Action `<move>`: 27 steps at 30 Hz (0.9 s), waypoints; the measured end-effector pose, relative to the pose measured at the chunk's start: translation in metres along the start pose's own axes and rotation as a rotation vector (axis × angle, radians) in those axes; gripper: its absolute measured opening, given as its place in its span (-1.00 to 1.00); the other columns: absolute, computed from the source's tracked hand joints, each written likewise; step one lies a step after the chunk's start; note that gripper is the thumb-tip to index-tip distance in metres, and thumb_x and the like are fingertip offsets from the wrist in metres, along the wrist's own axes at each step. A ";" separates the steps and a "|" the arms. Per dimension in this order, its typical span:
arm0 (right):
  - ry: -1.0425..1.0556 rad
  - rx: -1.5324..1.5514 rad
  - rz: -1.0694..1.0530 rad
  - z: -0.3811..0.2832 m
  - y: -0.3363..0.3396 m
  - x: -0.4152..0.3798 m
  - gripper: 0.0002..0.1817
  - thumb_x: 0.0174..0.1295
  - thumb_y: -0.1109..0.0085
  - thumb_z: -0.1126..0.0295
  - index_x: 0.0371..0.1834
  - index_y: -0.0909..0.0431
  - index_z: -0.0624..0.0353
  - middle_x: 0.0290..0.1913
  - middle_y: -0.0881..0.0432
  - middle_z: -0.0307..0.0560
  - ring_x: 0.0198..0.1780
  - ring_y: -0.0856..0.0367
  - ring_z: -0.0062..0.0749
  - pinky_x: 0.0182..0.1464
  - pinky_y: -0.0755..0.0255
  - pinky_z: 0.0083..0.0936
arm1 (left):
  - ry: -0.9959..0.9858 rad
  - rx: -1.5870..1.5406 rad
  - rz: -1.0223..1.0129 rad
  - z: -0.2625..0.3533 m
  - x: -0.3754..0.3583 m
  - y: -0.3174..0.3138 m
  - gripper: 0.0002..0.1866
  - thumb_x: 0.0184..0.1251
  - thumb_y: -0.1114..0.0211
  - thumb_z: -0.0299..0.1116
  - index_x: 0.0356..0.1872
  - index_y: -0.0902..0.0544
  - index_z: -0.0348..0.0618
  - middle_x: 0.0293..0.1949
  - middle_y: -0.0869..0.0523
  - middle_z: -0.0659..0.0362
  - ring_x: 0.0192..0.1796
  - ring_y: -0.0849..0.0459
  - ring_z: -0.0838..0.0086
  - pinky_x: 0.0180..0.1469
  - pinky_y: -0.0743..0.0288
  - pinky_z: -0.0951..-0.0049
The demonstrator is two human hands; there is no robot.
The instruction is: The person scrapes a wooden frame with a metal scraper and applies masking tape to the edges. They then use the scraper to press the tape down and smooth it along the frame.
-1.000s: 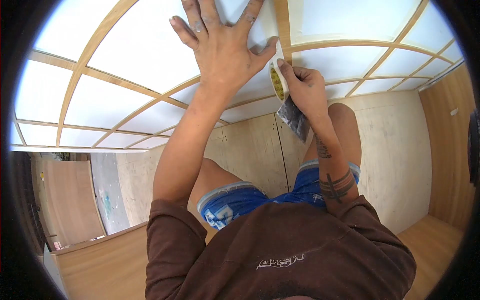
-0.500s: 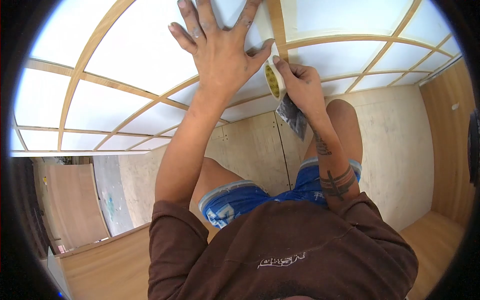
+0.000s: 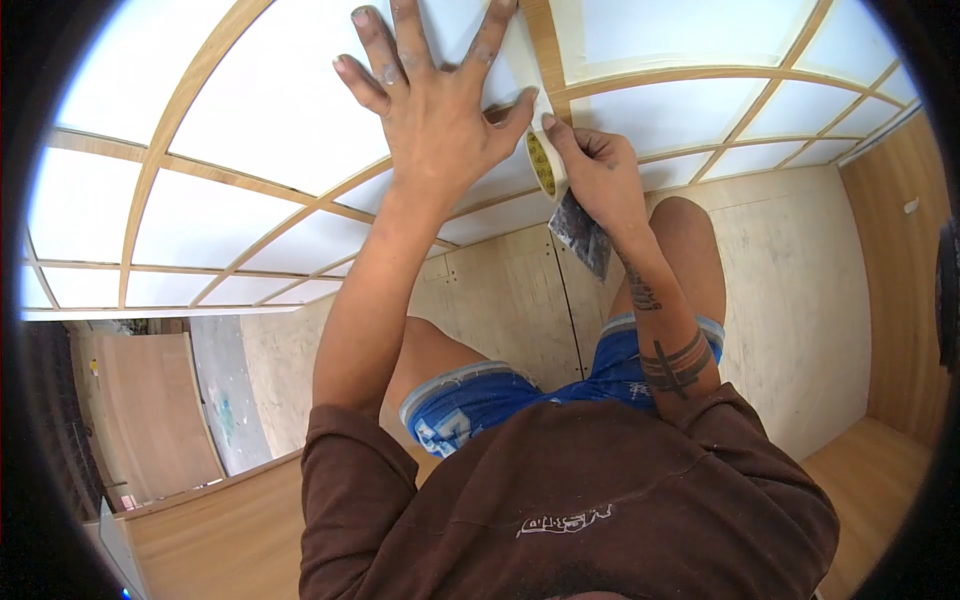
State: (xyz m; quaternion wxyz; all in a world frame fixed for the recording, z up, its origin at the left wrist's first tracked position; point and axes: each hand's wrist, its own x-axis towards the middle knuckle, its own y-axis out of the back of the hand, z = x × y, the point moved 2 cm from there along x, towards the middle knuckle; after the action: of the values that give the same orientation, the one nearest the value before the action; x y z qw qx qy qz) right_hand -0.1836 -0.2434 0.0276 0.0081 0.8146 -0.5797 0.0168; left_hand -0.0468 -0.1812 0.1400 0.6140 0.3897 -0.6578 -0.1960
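Note:
My left hand (image 3: 440, 115) lies with spread fingers on a white panel (image 3: 290, 90), its thumb on a pale strip of masking tape (image 3: 520, 60) beside a wooden strip (image 3: 545, 50). Close to that thumb, my right hand (image 3: 600, 170) is closed on a roll of masking tape (image 3: 541, 165), whose yellowish patterned core faces me. A dark, smeared scraper blade (image 3: 580, 236) sticks out below the same hand; its handle end is hidden by the palm. Tape runs from the roll up towards my left thumb.
A wooden lattice (image 3: 690, 72) divides the white panels across the top. Beneath me is a pale plywood floor (image 3: 790, 290). Wooden boards (image 3: 905, 290) stand at the right, and another wooden board (image 3: 150, 400) is at the left beyond a ledge (image 3: 220, 520).
My left hand has shifted very slightly down and left on the panel. The tape roll and my right hand have moved a little to the left.

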 end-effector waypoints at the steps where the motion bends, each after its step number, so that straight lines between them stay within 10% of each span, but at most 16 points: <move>1: 0.015 0.005 0.004 0.000 0.000 0.000 -0.39 0.45 -0.36 -0.02 -0.48 -0.68 0.42 -0.69 -0.33 -0.29 -0.52 -0.27 -0.67 -0.48 -0.29 -0.41 | -0.001 -0.008 -0.022 0.000 0.000 0.001 0.00 0.24 -0.51 0.23 0.71 -0.27 0.51 0.71 0.28 -0.46 0.71 0.46 -0.46 0.54 0.56 -0.64; 27: 0.089 -0.029 0.043 0.000 -0.004 -0.005 -0.41 0.45 -0.35 0.00 -0.42 -0.65 0.45 -0.69 -0.29 -0.19 -0.50 -0.27 -0.66 -0.48 -0.31 -0.37 | 0.025 -0.078 -0.050 0.000 -0.003 0.000 0.04 0.19 -0.57 0.20 0.72 -0.27 0.52 0.73 0.33 -0.41 0.71 0.53 -0.44 0.54 0.57 -0.63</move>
State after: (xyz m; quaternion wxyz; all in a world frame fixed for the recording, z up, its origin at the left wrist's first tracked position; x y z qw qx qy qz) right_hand -0.1820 -0.2372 0.0273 0.0454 0.8001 -0.5964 0.0447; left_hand -0.0471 -0.1791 0.1379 0.6319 0.3841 -0.6319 -0.2319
